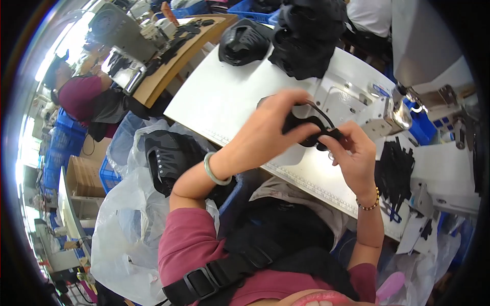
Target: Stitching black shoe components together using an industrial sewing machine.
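Above the near part of the white sewing table (204, 97), both my hands grip a black shoe upper (293, 122). My left hand (273, 127) is closed around it, its thumb pointing right, and hides much of the piece. The fingertips of my right hand (354, 153) pinch its right end, where a thin curved edge loops up between the hands. Just beyond my right hand is the metal head of a sewing machine (385, 117). A bundle of black strips (395, 168) lies on the table to the right of that hand.
A tall stack of black shoe uppers (306, 41) stands at the table's far side, beside a single one (245, 42). More uppers (171, 158) lie by my left elbow over a clear plastic bag (127, 234). Blue-handled snips (394, 213) rest near the right edge. Another person (81, 97) sits at the left.
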A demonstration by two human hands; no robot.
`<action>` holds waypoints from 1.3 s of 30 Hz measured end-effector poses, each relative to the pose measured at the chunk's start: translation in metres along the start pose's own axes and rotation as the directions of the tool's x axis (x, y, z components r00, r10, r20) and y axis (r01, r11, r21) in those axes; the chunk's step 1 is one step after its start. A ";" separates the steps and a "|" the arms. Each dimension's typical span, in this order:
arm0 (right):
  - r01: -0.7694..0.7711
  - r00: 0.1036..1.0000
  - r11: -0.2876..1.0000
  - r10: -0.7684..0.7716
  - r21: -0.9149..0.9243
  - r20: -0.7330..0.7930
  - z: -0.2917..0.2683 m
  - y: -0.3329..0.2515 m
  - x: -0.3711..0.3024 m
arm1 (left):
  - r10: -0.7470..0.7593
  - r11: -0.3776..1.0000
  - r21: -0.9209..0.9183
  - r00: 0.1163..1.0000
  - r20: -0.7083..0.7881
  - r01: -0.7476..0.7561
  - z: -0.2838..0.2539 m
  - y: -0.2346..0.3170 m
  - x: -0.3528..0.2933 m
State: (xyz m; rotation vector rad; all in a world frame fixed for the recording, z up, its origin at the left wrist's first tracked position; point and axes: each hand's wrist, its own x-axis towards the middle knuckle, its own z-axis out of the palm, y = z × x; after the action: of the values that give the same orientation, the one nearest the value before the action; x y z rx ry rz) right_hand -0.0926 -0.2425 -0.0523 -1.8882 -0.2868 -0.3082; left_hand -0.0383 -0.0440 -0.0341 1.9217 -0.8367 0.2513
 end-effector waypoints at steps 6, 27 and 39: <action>0.305 0.940 0.945 -0.319 0.121 0.124 0.034 0.003 -0.013 | -0.737 0.322 -0.483 0.536 0.412 0.814 -0.022 -0.118 -0.053; 0.305 0.927 0.915 -0.221 -0.263 0.304 0.034 0.065 -0.014 | -0.042 0.998 -0.008 0.632 -0.774 0.057 -0.117 -0.266 0.188; 0.197 0.943 0.972 -0.153 -0.127 0.296 0.030 0.057 -0.015 | 0.234 0.291 0.945 0.969 0.080 -0.148 0.016 -0.058 0.295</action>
State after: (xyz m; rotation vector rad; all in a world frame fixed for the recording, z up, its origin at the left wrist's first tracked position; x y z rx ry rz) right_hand -0.0850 -0.2337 -0.1171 -2.0663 -0.6456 -0.1802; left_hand 0.2145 -0.1722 0.0658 2.8823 -0.9600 1.2209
